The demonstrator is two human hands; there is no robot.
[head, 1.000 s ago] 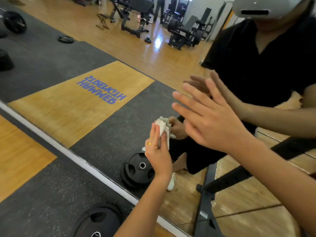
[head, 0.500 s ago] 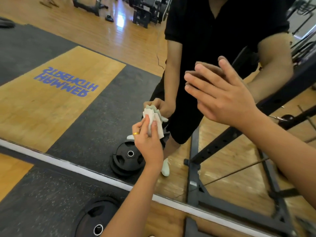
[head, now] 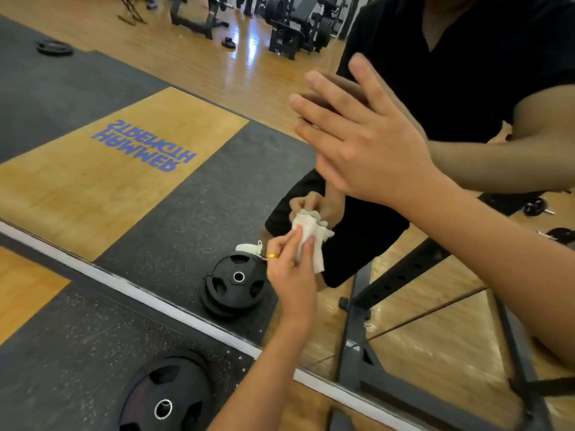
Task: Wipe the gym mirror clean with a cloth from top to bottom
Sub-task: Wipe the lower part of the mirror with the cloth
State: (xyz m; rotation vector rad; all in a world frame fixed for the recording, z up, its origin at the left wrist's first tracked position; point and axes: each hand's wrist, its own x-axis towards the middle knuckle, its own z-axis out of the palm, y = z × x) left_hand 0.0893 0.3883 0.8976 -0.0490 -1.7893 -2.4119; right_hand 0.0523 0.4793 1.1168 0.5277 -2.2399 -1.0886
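The gym mirror point(head: 130, 98) fills most of the view, and its silver bottom edge runs diagonally from the left down to the lower right. My left hand point(head: 291, 272), with a gold ring on one finger, pinches a crumpled white cloth point(head: 309, 236) against the lower part of the glass. My right hand point(head: 357, 132) is higher up, with straight spread fingers laid flat against the mirror. Both hands and a person in black clothes are reflected in the glass.
A black weight plate point(head: 165, 396) lies on the rubber floor by the mirror's foot, and its reflection point(head: 236, 286) shows just above. A dark steel rack frame point(head: 357, 346) stands at the right. Benches and machines are reflected at the top.
The view swung right and then back left. My left hand stays low on the glass with the cloth, and my right hand keeps flat on the mirror above it.
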